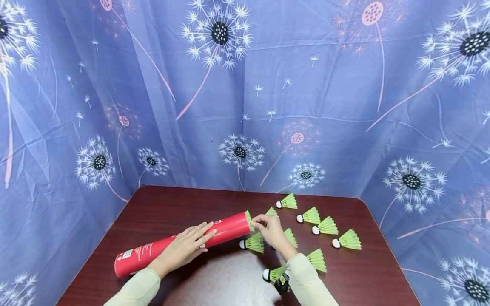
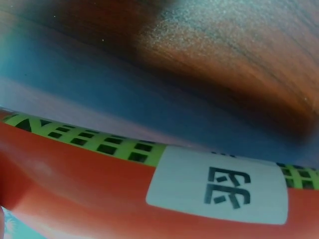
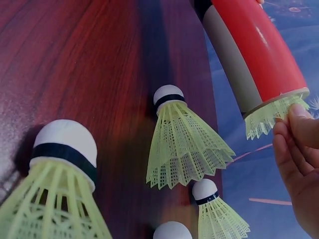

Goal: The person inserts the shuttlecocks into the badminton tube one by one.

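Observation:
A long red shuttlecock tube (image 1: 229, 228) lies slantwise across the left half of the table, its mouth toward the right. My left hand (image 1: 187, 245) holds it from above near the middle, fingers over the top and thumb at the near side. At the mouth, my right hand (image 1: 271, 231) pinches the skirt edge of a yellow-green shuttlecock (image 3: 266, 119) between thumb and forefinger. Most of that shuttlecock is hidden inside the tube; only the skirt's rim sticks out. In the left wrist view, the tube's red wall (image 2: 89, 184) with a white label (image 2: 219, 186) fills the lower part.
Several shuttlecocks with white corks lie on the dark red wooden table (image 1: 168, 204) around and beyond my right hand, among them one near the tube mouth (image 1: 254, 243) and one farthest right (image 1: 347, 240). A blue dandelion-print curtain (image 1: 245, 93) hangs behind the table.

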Demonstrator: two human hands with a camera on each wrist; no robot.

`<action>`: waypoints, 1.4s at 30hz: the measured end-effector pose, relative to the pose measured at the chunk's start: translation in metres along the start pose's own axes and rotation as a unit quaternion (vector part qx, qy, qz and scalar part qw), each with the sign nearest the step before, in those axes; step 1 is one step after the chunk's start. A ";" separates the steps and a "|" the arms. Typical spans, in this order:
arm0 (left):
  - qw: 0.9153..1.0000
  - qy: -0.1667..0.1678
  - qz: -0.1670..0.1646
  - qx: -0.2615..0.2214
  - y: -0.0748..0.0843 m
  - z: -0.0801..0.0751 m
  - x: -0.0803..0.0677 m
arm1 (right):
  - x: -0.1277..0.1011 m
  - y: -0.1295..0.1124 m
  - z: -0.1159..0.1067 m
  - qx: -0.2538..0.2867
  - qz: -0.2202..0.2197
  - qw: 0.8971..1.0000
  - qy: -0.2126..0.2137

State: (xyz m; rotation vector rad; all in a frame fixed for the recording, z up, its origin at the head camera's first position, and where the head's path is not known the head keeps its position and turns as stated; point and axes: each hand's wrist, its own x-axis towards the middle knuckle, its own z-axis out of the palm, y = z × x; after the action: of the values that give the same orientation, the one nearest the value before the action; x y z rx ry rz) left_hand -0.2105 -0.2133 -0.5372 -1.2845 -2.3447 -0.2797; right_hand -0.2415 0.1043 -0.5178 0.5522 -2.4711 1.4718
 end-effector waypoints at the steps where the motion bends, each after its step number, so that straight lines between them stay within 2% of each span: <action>1: 1.000 -0.002 -0.002 -0.001 0.000 0.000 0.000 | 0.000 -0.001 0.000 0.002 0.002 1.000 -0.005; 6: 1.000 -0.006 -0.004 0.006 -0.001 0.000 -0.003 | -0.002 -0.002 0.001 0.008 0.001 1.000 -0.023; 14: 1.000 0.009 0.003 0.018 -0.002 0.002 -0.004 | -0.002 -0.002 0.003 0.026 -0.006 0.999 -0.039; 20: 1.000 0.002 -0.003 0.015 0.000 0.002 -0.004 | -0.002 -0.004 0.006 0.033 0.002 0.998 -0.049; 34: 1.000 0.028 0.007 0.010 -0.001 0.001 -0.006 | -0.003 -0.015 0.007 0.059 -0.017 0.996 -0.063; 38: 0.999 0.030 0.007 0.008 -0.001 0.001 -0.006 | -0.002 -0.009 0.008 0.058 -0.013 0.996 -0.070; 42: 0.999 0.031 0.011 0.007 0.000 0.002 -0.007 | -0.002 -0.001 0.009 0.054 -0.026 0.995 -0.076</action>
State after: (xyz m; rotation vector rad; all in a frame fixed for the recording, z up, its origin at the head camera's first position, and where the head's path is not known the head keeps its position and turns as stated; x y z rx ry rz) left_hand -0.2080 -0.2181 -0.5420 -1.2763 -2.2754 -0.2910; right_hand -0.2390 0.0963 -0.5221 0.7709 -2.4786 1.6069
